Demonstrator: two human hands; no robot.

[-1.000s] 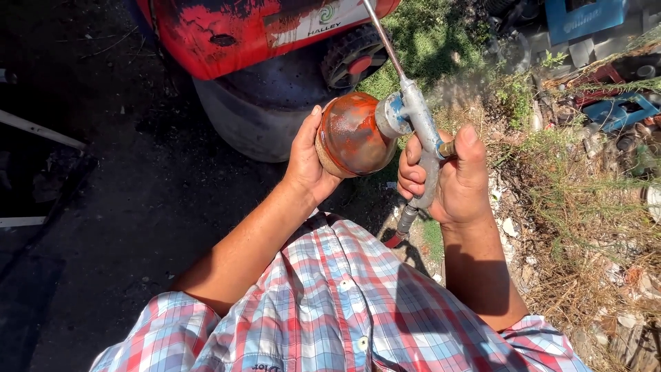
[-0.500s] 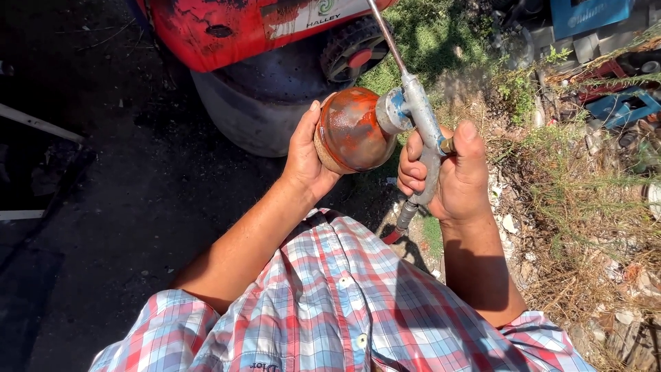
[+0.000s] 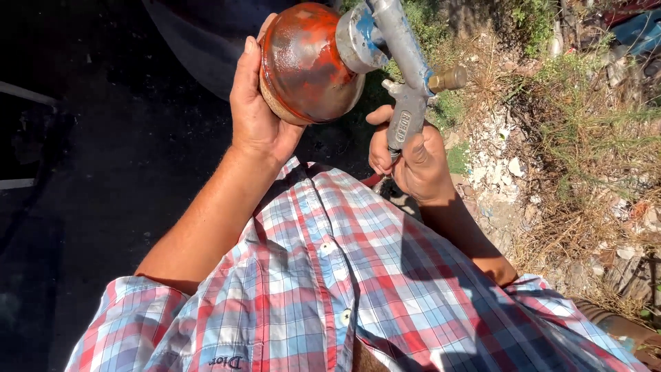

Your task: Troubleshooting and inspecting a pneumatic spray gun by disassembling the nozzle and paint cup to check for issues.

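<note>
Holding a spray gun (image 3: pixel 406 89) up at chest height, the person is keeping both hands on it, well above the checked shirt (image 3: pixel 344 275) and in front of the dark ground (image 3: pixel 103 172). The left hand (image 3: pixel 258 114) is cupping the round cup (image 3: pixel 310 62) from its left and underside, palm pressed against the metal, thumb lying up along the rim side, fingers curling out of sight behind it. The right hand (image 3: pixel 413 155) is closing round the grey handle (image 3: pixel 401 127) just below the gun's body, fingers wrapped fully, one finger reaching up toward the trigger area.

The cup is sitting to the left of the gun body and touching it through a blue-stained grey collar (image 3: pixel 358 38); the handle is hanging down and slightly toward the person, so the gun's long axis is running from the right hand up and away toward the top edge, where the barrel is leaving the picture. A brass knob (image 3: pixel 447 79) is sticking out to the right. The left hand is nearer the cup, the right nearer the handle.

The cup is looking bowl-shaped, coated in glossy orange-red paint with worn, dull brown patches. Dry grass and rubble (image 3: pixel 564 151) are lying to the right.
</note>
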